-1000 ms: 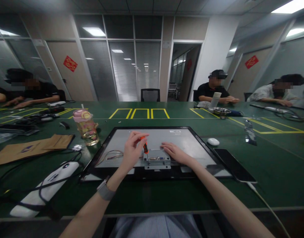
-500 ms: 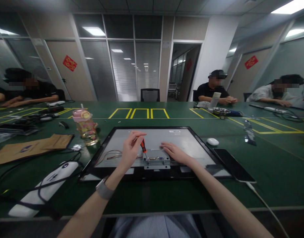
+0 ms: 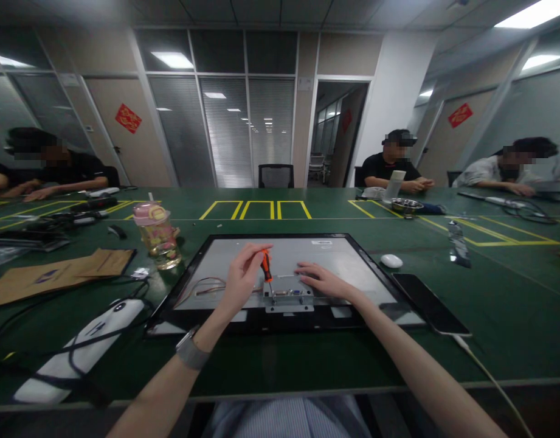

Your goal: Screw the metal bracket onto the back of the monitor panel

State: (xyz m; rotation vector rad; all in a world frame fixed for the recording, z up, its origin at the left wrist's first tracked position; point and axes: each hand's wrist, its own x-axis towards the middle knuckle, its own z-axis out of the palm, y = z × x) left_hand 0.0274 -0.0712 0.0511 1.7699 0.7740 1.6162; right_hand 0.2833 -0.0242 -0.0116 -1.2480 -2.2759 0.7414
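Note:
A flat display panel (image 3: 352, 267) with a black frame lies back side up in front of me. A small metal box with connector ports (image 3: 289, 298) sits at its near edge. My left hand (image 3: 244, 271) pinches the top of an orange and black screwdriver (image 3: 266, 266), which stands nearly upright. The screwdriver's tip meets the left end of the box; any screw there is too small to make out. My right hand (image 3: 323, 281) lies flat with fingers stretched, its fingertips at the box's far right edge. Thin wires (image 3: 202, 283) run across the panel on the left.
Left of the panel stand a pink-lided bottle (image 3: 157, 234), a brown paper bag (image 3: 61, 274) and a white power strip (image 3: 88, 350) with black cables. To the right are a white earbud case (image 3: 391, 261) and a phone (image 3: 430, 304) on a cable. Several people sit across the table.
The screwdriver's handle shows more below my left fingers, which have shifted slightly. My right hand stays in place on the box.

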